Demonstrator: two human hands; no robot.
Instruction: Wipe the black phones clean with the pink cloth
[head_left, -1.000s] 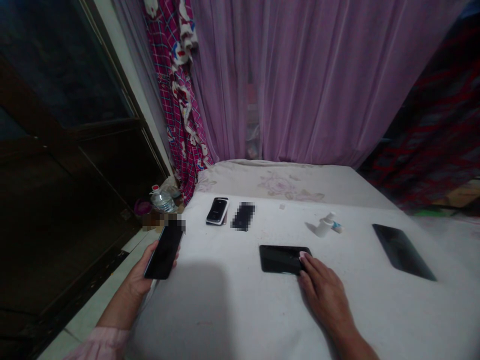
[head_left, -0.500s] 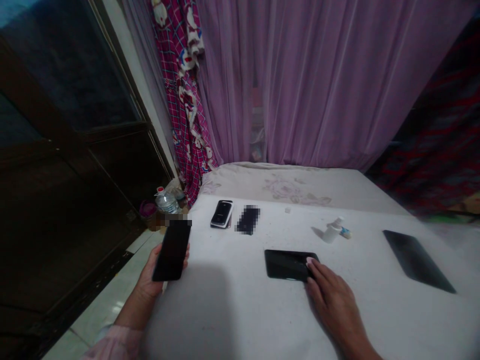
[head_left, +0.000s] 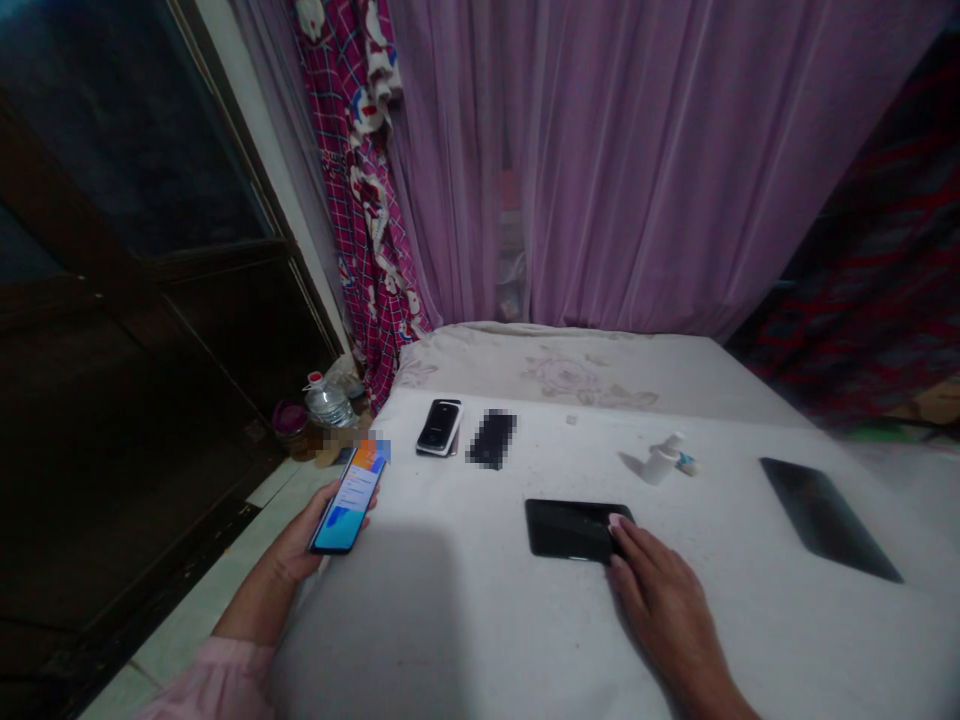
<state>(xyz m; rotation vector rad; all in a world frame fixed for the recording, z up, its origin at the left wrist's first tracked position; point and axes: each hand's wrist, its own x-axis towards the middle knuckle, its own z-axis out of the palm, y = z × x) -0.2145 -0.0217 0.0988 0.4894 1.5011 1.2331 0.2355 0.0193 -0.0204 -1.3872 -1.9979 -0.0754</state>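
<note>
My left hand (head_left: 307, 530) holds a smartphone (head_left: 350, 505) tilted up at the left edge of the white-covered surface. Its screen is lit with orange, white and blue. A dark, glossy phone or small tablet (head_left: 566, 530) lies flat in front of me. My right hand (head_left: 664, 590) rests on its right end, fingers together. Under the fingertips shows a small pink piece (head_left: 616, 521), perhaps cloth or sponge; most of it is hidden. Farther back lie stacked phones (head_left: 440, 427) and a dark, pixelated flat object (head_left: 492, 438).
A white spray bottle (head_left: 661, 460) stands beside a small blue-and-yellow item (head_left: 687, 463). A dark flat panel (head_left: 829, 518) lies at the right. On the floor at left is a water jug (head_left: 330, 403). Purple curtains (head_left: 622, 170) hang behind.
The screen of the phone in my left hand has gone from black to lit. My right hand stays on the dark device; the view has shifted slightly.
</note>
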